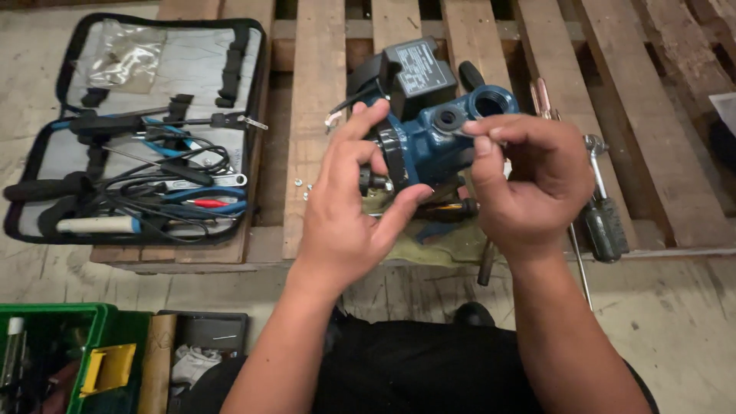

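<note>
Wooden pallet boards lie on a dusty floor, with an open tool case at the upper left. In the middle of the frame sits a blue pump. The left hand wraps its side, fingers curled around it. The right hand pinches a small part at a black cap on top, fingers nearly closed. Small nuts lie loose on the boards, so some parts look already off. A ratchet waits at right.
</note>
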